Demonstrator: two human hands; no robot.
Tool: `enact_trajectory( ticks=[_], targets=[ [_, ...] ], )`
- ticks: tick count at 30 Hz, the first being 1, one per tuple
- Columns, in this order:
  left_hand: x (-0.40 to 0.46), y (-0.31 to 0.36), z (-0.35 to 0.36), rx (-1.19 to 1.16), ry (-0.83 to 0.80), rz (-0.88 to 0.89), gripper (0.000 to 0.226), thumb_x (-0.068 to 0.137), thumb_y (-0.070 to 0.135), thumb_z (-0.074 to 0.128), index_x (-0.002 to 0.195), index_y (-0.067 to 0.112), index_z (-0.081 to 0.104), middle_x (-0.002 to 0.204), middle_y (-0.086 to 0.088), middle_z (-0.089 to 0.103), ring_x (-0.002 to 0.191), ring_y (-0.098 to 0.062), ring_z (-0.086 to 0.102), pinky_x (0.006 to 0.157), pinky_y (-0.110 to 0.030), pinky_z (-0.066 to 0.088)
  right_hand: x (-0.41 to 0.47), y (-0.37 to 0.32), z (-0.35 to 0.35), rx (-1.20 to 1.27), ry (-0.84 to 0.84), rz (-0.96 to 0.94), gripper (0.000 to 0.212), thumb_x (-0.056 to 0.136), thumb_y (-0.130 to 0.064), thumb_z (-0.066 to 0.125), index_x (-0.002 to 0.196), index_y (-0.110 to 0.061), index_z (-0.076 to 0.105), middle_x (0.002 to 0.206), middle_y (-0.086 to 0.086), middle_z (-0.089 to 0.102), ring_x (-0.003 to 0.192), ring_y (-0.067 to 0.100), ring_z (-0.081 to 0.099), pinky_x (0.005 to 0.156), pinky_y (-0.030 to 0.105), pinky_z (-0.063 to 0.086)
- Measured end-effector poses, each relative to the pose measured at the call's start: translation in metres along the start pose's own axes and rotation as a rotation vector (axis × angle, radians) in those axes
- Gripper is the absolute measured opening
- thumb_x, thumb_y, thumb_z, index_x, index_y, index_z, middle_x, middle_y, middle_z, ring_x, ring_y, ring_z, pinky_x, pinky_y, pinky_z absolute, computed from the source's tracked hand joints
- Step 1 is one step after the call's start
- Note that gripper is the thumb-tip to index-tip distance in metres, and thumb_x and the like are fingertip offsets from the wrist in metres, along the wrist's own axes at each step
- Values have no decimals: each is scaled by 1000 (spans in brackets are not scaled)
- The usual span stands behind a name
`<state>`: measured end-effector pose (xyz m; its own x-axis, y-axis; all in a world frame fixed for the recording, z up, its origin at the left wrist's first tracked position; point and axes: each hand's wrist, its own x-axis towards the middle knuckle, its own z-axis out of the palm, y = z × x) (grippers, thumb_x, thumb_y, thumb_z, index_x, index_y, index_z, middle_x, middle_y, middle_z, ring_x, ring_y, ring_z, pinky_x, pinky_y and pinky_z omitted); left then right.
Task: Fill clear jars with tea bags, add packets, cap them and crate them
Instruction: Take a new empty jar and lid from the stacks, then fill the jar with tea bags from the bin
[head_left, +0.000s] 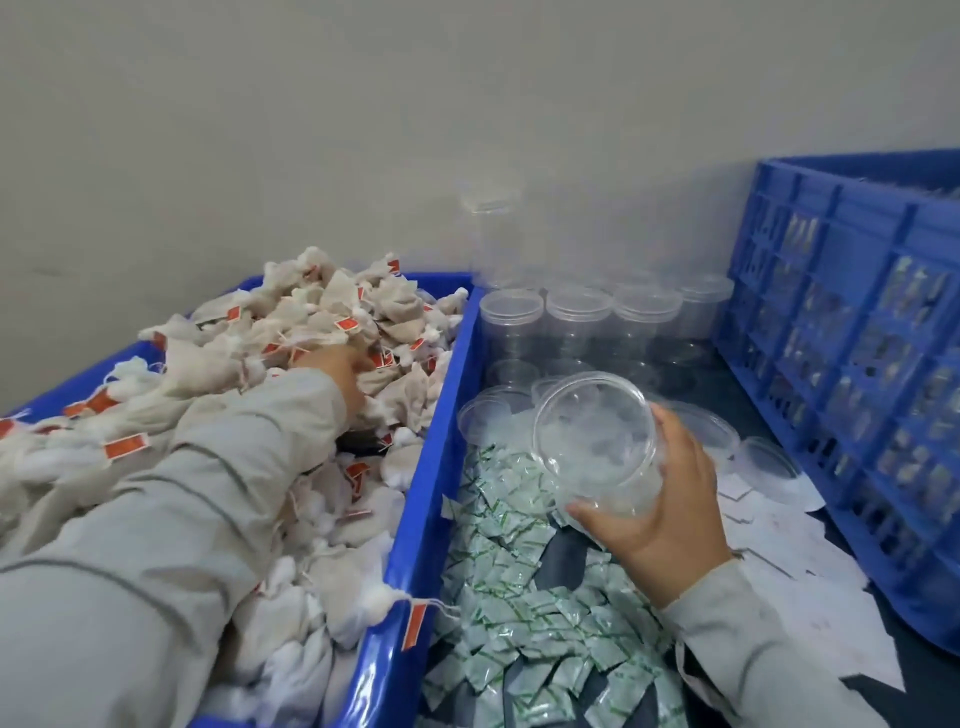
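Note:
My right hand (660, 499) grips a clear jar (597, 436) tilted with its open mouth toward me, above the green-and-white packets (519, 613); I cannot tell whether anything is in the jar. My left hand (345, 371) reaches into the heap of white tea bags with red tags (332, 322) in the blue bin (415, 519); its fingers are buried among the bags and hidden. Empty clear jars (579, 317) stand in rows behind. Clear lids (769, 460) lie to the right of the held jar.
A tall blue slatted crate (841, 332) stands at the right, with filled jars showing through its slats. White paper slips (795, 540) lie on the dark table between the packets and the crate. A grey wall runs behind.

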<state>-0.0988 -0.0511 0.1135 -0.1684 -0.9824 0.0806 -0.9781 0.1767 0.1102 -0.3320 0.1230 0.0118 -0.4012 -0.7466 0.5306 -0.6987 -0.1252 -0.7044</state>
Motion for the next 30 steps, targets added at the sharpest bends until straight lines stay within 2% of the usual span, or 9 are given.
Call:
enact_trajectory(
  ticks=[7, 10, 13, 15, 18, 21, 24, 27, 30],
  targets=[
    [17, -1, 28, 496, -197, 86, 58, 87, 33, 55, 140, 31, 34, 145, -5, 39, 132, -26, 37, 102, -35, 36, -7, -8, 9, 155, -186, -35, 104, 46, -44, 85, 135, -20, 38, 130, -1, 47, 126, 21, 42, 107, 47, 36],
    [22, -1, 35, 464, -214, 13, 62, 75, 53, 56, 134, 35, 44, 147, -3, 34, 136, -28, 28, 104, -41, 32, -9, -9, 11, 154, -183, -41, 102, 45, -42, 85, 133, -29, 35, 129, -3, 47, 125, 20, 42, 107, 47, 35],
    [23, -2, 38, 425, -214, -64, 79, 67, 69, 56, 136, 33, 41, 150, -4, 27, 136, -28, 25, 105, -42, 29, -9, -10, 11, 164, -181, -40, 102, 44, -40, 86, 131, -36, 32, 128, -4, 46, 124, 20, 42, 107, 47, 35],
    [24, -3, 39, 460, -230, -58, 77, 67, 69, 59, 131, 27, 48, 146, -5, 32, 135, -27, 26, 104, -39, 30, -9, -11, 10, 142, -167, -44, 101, 44, -44, 83, 128, -40, 29, 127, -6, 47, 123, 19, 43, 106, 46, 36],
    [25, 0, 31, 424, -217, -31, 52, 74, 55, 61, 116, 24, 60, 135, -7, 48, 122, -26, 46, 99, -34, 41, -9, -8, 11, 130, -185, -35, 103, 44, -43, 86, 131, -33, 33, 127, -6, 46, 123, 19, 42, 106, 46, 36],
    [17, 6, 13, 234, -158, 9, 46, 90, 50, 48, 113, 12, 62, 114, -9, 61, 103, -25, 57, 88, -32, 46, -10, -5, 11, 134, -226, -13, 108, 45, -35, 92, 136, -22, 36, 129, -4, 45, 125, 20, 41, 106, 47, 37],
    [4, 2, -1, -228, -12, 26, 35, 93, 43, 47, 99, 11, 60, 85, -7, 61, 79, -24, 60, 75, -34, 47, -11, -10, 11, 123, -224, -19, 104, 44, -44, 88, 133, -34, 33, 126, -20, 41, 123, 14, 40, 108, 43, 36],
    [-9, 9, -14, -843, 20, 11, 17, 92, 28, 55, 82, 14, 54, 87, -10, 63, 75, -27, 65, 77, -43, 56, -13, -12, 12, 171, -267, 11, 103, 46, -43, 88, 133, -35, 33, 127, -21, 39, 125, 13, 40, 108, 43, 36],
    [-26, 32, -27, -1403, -114, 69, 16, 89, -1, 53, 83, 14, 51, 90, -9, 57, 73, -19, 61, 54, -31, 58, -15, -13, 14, 286, -323, 84, 108, 44, -41, 88, 137, -28, 34, 131, -13, 39, 125, 19, 43, 100, 47, 43]
  ],
)
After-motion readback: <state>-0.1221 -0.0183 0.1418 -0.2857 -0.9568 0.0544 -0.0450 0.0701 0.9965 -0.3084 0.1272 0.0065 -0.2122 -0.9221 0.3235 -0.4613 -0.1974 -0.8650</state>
